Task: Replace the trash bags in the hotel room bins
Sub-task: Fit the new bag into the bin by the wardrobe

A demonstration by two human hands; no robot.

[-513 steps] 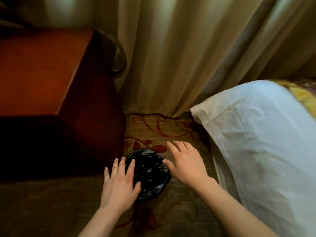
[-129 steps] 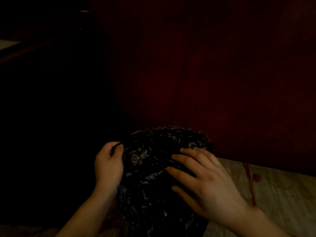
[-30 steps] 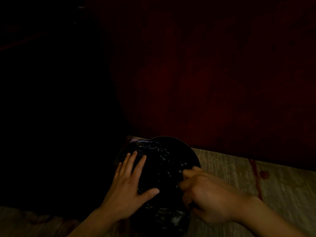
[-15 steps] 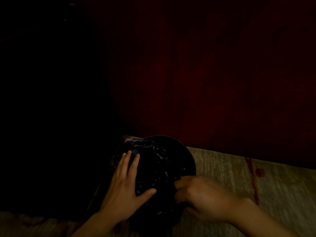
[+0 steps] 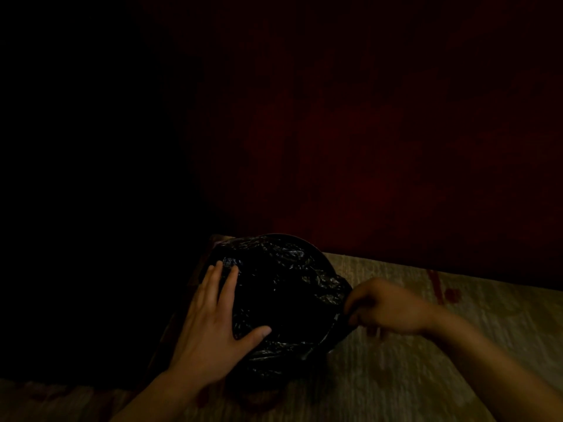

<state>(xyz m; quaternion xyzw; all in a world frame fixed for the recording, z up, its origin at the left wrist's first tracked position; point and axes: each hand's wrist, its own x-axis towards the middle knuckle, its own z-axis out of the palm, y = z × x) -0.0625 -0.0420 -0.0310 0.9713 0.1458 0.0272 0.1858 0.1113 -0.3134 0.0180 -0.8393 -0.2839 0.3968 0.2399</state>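
A small round dark bin (image 5: 316, 254) stands on the carpet, and a crinkled black trash bag (image 5: 283, 287) covers its mouth. My left hand (image 5: 213, 324) lies flat on the left side of the bag, fingers straight and thumb spread, pressing the plastic down. My right hand (image 5: 384, 306) is at the bin's right rim, and its fingers pinch the bag's edge there and draw it outward over the rim. The inside of the bin is hidden by the bag.
A dark red wooden panel (image 5: 365, 132) rises right behind the bin. Left of the bin is deep shadow where nothing can be made out. Beige patterned carpet (image 5: 426, 376) with a red motif spreads to the right and toward me.
My right hand has moved from the middle of the bag to the right rim, pulling the bag's edge outward. My left hand stays flat on the bag's left side.
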